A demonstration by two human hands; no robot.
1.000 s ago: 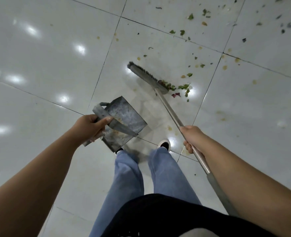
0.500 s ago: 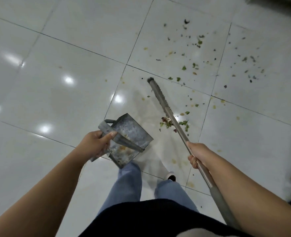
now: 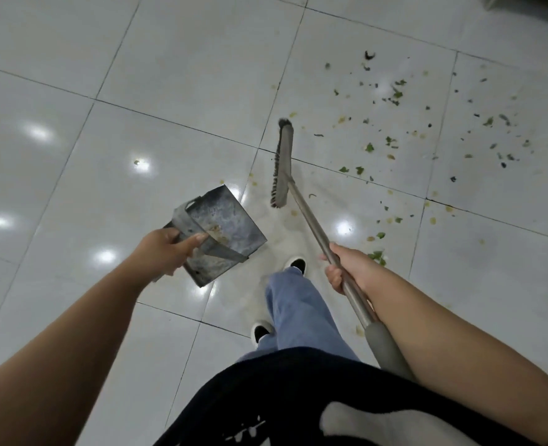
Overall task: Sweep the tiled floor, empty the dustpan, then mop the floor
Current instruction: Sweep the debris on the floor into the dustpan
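Observation:
My left hand (image 3: 166, 249) grips the handle of a grey metal dustpan (image 3: 224, 233), held above the white tiled floor (image 3: 176, 78) with a few crumbs inside it. My right hand (image 3: 346, 268) grips the metal pole of a broom (image 3: 311, 220). Its brush head (image 3: 280, 165) points away from me, lifted or resting just right of the dustpan. Green and dark scraps of litter (image 3: 392, 143) lie scattered over the tiles to the right of the brush. A small green clump (image 3: 377, 255) lies beside my right hand.
My legs in blue jeans (image 3: 298, 310) and dark shoes stand on the tiles below the dustpan. A dark object's edge (image 3: 530, 1) shows at the top right corner. Ceiling lights reflect off the glossy tiles at the left.
The brush head has swung left, off the small pile of scraps, and now points away from me. The view has shifted; the dustpan stays in my left hand.

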